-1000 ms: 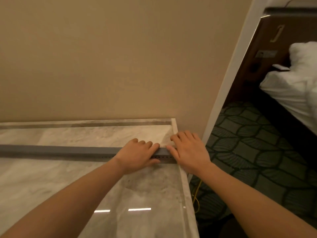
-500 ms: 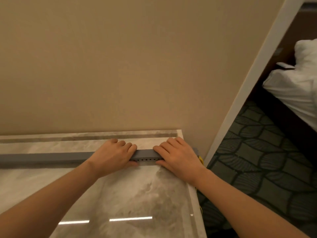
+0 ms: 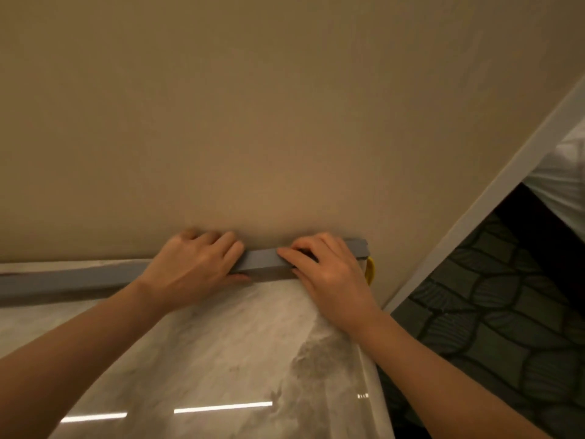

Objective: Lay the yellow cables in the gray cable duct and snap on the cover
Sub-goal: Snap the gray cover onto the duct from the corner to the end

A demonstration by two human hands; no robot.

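Note:
A long gray cable duct (image 3: 259, 260) with its cover on runs from the left edge across the marble table (image 3: 221, 343), its right end raised and sticking past the table's right edge. My left hand (image 3: 196, 267) wraps over the duct near its middle. My right hand (image 3: 329, 274) grips it close to the right end, fingers curled over the top. A bit of yellow cable (image 3: 369, 270) hangs out just below the duct's right end; the rest of the cables are hidden inside.
A beige wall (image 3: 285, 122) rises directly behind the table. A white door frame (image 3: 474, 223) slants at the right, with patterned dark carpet (image 3: 506, 327) and white bedding (image 3: 563, 185) beyond it.
Both hands have carried the duct toward the wall and lifted its right end. The view has tilted upward, so more wall shows and less of the room at right.

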